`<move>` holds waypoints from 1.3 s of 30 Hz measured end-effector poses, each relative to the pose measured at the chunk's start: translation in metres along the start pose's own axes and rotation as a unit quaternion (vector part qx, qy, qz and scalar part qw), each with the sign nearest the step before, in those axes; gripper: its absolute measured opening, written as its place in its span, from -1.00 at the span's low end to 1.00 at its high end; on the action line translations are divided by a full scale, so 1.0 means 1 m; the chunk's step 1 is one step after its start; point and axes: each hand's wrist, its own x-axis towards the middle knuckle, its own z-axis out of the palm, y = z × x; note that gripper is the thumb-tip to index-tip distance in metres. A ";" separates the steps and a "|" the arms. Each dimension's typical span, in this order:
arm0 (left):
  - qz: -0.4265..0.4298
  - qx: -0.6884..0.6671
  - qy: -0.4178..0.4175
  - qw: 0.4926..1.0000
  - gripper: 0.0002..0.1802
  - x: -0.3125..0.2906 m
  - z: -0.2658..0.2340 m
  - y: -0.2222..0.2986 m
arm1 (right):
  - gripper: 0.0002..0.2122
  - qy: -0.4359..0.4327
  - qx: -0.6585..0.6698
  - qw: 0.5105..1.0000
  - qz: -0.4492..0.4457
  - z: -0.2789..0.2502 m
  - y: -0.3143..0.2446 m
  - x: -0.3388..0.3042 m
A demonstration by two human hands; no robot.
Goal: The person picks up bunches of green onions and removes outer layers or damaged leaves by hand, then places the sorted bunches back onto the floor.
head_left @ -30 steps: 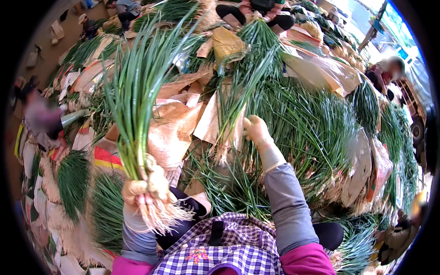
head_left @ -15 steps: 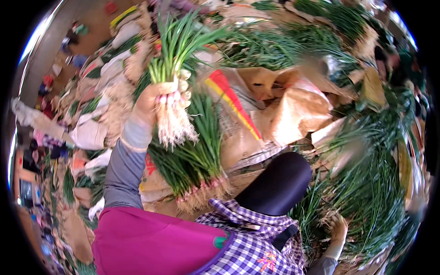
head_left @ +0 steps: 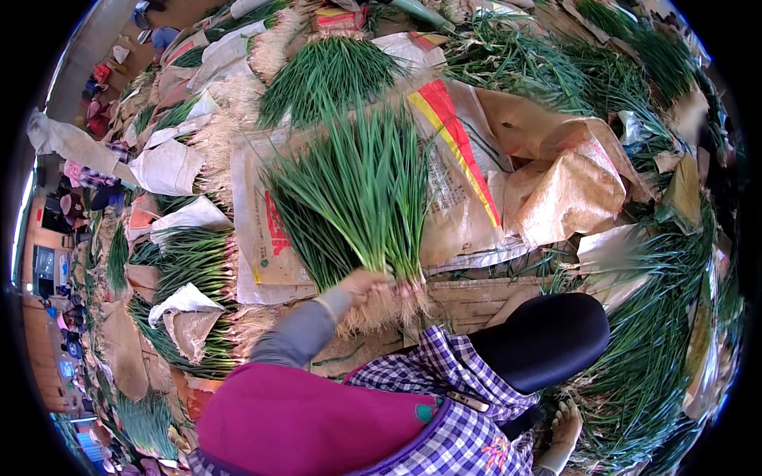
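My left hand (head_left: 365, 287) is closed round a bunch of green onions (head_left: 367, 190) just above its roots. The leaves point away from me and lie over other green onions on a flattened woven sack (head_left: 456, 214) with a red and yellow stripe. Pale roots hang toward my lap, partly behind the hand. At the lower right, beside my bent knee, my right hand (head_left: 567, 426) rests at the edge of a large loose heap of green onions (head_left: 643, 357). Its fingers are slightly apart, and nothing shows in them.
Another bunched pile of green onions (head_left: 329, 79) lies at the far end of the sack. Rows of onions partly wrapped in sacking (head_left: 198, 278) line the left. A crumpled brown sack (head_left: 567, 194) stands up at the right. Several people are in the left background.
My left hand has lowered the raised bunch onto the onions on the sack, moving right and toward me. My right hand has shifted slightly toward me along the heap. The view has moved too.
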 end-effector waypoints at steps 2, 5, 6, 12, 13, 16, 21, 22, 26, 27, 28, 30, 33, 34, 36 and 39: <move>-0.039 -0.033 -0.082 0.995 -0.81 0.029 -0.001 -0.028 | -0.61 -0.005 0.001 1.000 0.002 -0.006 0.009 0.001; -0.026 -0.030 -0.127 0.991 -0.85 0.027 0.024 -0.031 | -0.61 0.017 -0.007 1.000 -0.007 -0.004 0.004 -0.010; -0.022 -0.020 -0.138 0.990 -0.85 0.023 0.029 -0.024 | -0.61 0.019 -0.002 1.000 -0.010 -0.001 0.006 -0.011; 0.004 0.067 -0.204 0.977 -0.72 0.069 0.006 -0.051 | -0.66 0.024 0.035 0.999 0.002 0.011 0.019 -0.013; 0.006 0.066 -0.222 0.973 -0.71 0.068 0.009 -0.048 | -0.66 0.025 0.032 0.999 -0.003 0.012 0.020 -0.015; -0.033 0.202 -0.218 0.954 -0.52 0.052 -0.003 -0.017 | -0.65 0.028 0.044 0.998 -0.018 0.012 0.014 -0.017; -0.005 0.133 0.086 0.987 -0.11 0.069 -0.058 0.039 | -0.70 0.036 0.062 0.997 -0.019 0.012 0.016 -0.021; -0.016 0.128 0.099 0.987 -0.19 0.084 -0.065 0.049 | -0.71 0.033 0.062 0.997 -0.016 0.012 0.018 -0.019; 0.080 0.135 0.124 0.980 -0.49 0.144 -0.056 0.058 | -0.72 0.028 0.053 0.998 -0.026 0.016 0.017 -0.026; 0.091 0.157 0.133 0.974 -0.49 0.151 -0.046 0.062 | -0.72 0.014 0.057 0.998 -0.033 0.015 0.016 -0.027; 0.098 0.159 0.132 0.974 -0.47 0.157 -0.042 0.063 | -0.71 0.013 0.058 0.998 -0.033 0.015 0.018 -0.029; 0.100 0.194 0.159 0.963 -0.44 0.170 -0.025 0.071 | -0.73 0.047 0.041 0.998 -0.016 0.023 0.015 -0.035; 0.076 0.231 0.195 0.950 -0.46 0.164 0.015 0.080 | -0.75 0.053 0.047 0.997 0.000 0.019 0.020 -0.039; 0.090 0.210 0.201 0.953 -0.51 0.181 -0.005 0.079 | -0.75 0.044 0.043 0.998 0.002 0.025 0.019 -0.038; 0.120 0.215 0.109 0.963 -0.57 0.197 -0.030 0.079 | -0.77 0.050 0.041 0.998 0.007 0.037 0.013 -0.039; 0.045 0.312 0.090 0.945 -0.57 0.193 -0.039 0.087 | -0.81 0.071 -0.035 0.997 -0.013 0.031 0.021 -0.025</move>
